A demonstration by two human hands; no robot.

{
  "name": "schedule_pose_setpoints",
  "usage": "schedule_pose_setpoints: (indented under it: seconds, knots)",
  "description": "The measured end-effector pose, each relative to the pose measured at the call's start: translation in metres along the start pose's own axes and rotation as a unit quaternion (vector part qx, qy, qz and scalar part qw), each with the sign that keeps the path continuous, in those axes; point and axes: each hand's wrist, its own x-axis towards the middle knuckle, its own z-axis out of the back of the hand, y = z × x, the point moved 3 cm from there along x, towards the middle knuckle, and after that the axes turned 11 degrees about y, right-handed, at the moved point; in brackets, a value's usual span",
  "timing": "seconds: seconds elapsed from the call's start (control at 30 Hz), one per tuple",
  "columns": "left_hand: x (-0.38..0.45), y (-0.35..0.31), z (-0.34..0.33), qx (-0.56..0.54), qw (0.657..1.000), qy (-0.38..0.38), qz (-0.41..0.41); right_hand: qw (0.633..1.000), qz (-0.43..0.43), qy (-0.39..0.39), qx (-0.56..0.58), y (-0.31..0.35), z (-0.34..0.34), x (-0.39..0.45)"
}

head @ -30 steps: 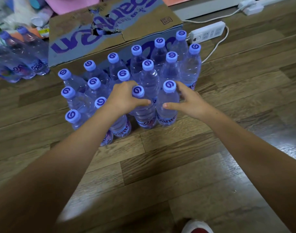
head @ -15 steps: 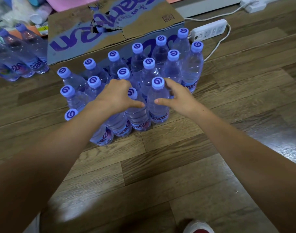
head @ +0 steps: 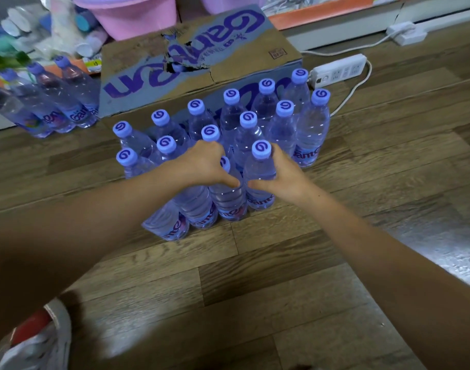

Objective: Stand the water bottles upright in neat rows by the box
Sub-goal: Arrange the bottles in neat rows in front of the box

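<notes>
The cardboard box (head: 201, 68) carries a big purple brand word across its top, seen upside down; it reads "Ganten", and small characters beside it are too small to read. The same word stands in purple on the labels of the water bottles (head: 309, 134), mostly cut to "Gante" or "anten". Each purple cap (head: 261, 149) bears a spiral sign, perhaps a letter "G".

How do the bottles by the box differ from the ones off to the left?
The front bottles stand in packed rows against the box, and both hands grip bottles among them. The left bottles form one short line away from the box, untouched. Both groups share purple caps, clear bodies and purple labels.
</notes>
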Motion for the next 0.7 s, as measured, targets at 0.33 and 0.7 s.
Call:
schedule_pose_setpoints:
  seconds: [0.33, 0.7]
  knots:
    - [-0.011, 0.004, 0.016, 0.039, 0.995, 0.022, -0.084, 0.990, 0.018, -0.133, 0.045, 0.023, 0.011, -0.014]
    - [-0.049, 0.243, 0.130, -0.088, 0.972, -0.219, -0.004, 0.970, 0.176, -0.043, -0.159, 0.211, -0.044, 0.075]
